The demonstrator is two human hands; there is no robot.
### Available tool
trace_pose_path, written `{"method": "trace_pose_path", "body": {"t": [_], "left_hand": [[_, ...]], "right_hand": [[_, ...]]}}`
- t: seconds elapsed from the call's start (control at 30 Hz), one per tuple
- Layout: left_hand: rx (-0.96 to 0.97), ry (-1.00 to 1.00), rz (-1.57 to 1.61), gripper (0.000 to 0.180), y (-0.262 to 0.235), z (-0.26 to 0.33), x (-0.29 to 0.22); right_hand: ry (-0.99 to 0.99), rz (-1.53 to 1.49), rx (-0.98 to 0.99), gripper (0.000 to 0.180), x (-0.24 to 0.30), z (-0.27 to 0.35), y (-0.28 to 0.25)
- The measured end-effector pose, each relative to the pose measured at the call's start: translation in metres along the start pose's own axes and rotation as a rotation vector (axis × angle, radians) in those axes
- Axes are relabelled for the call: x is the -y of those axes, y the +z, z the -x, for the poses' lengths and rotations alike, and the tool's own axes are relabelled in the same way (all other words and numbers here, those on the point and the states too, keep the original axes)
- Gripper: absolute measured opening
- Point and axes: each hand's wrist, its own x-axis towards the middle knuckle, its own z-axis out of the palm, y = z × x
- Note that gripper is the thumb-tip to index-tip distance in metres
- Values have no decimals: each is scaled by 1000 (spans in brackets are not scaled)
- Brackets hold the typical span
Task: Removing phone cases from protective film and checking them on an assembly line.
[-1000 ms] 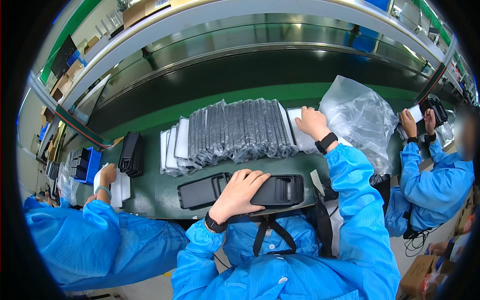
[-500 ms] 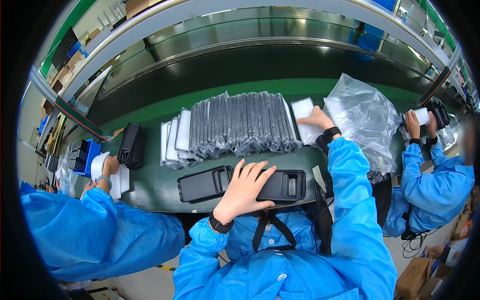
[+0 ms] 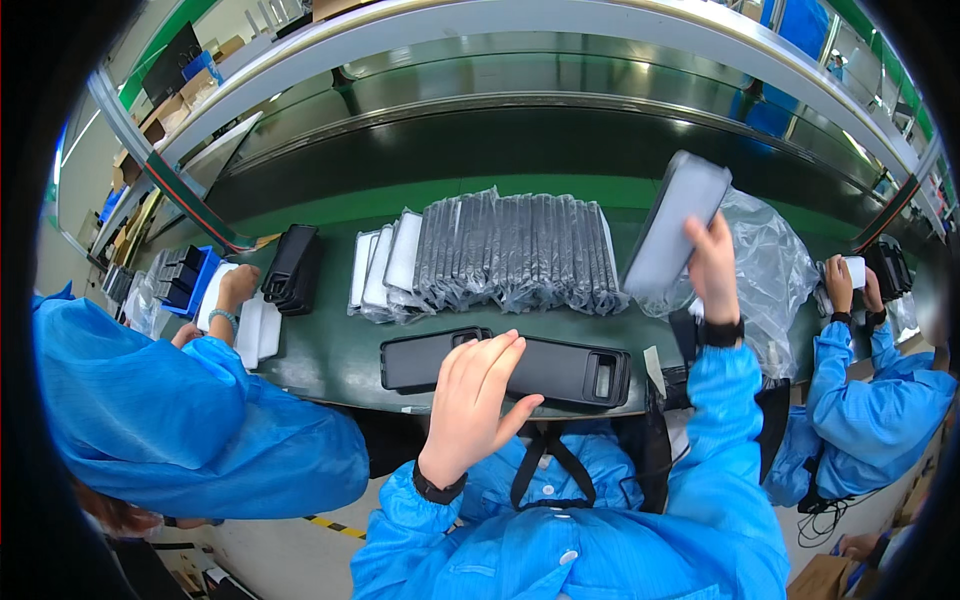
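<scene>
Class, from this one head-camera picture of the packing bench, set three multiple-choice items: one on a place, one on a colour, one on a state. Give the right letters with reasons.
1. Where does the long black tray lie?
A. on the green bench, at its near edge
B. on the floor
C. on top of the row of bagged parts

2. What colour is the bench top?
A. red
B. green
C. white

3. How is the flat grey bagged part held?
A. lying flat on the bench
B. lifted in the right hand, tilted
C. pressed under the left hand

Answers: 1 A, the tray sits near the edge, in front of the row of bagged parts. 2 B, its surface shows green. 3 B, the right hand grips its lower end above the bench.
</scene>
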Motion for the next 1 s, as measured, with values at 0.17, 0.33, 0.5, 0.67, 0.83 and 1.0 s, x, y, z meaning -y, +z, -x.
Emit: {"method": "trace_pose_path", "body": {"t": [0.17,0.33,0.5,0.67,0.83,1.0], "left_hand": [[-99,32,139,56,18,4,-31],[203,-125,336,27,25,20,-31],[-128,-355,580,23,23,37,-24],[-412,-532,807,36,40,47,-27],[-249,-580,899,61,44,56,-28],[75,-713,1428,48,32,64,-16]], "right_hand": [[-38,650,644,26,30,125,54],[65,594,578,28,26,176,58],[271,414,509,33,5,199,35],[605,-195,174,39,-10,227,26],[591,-673,58,48,-23,235,24],[504,-1105,177,38,-26,226,28]]}}
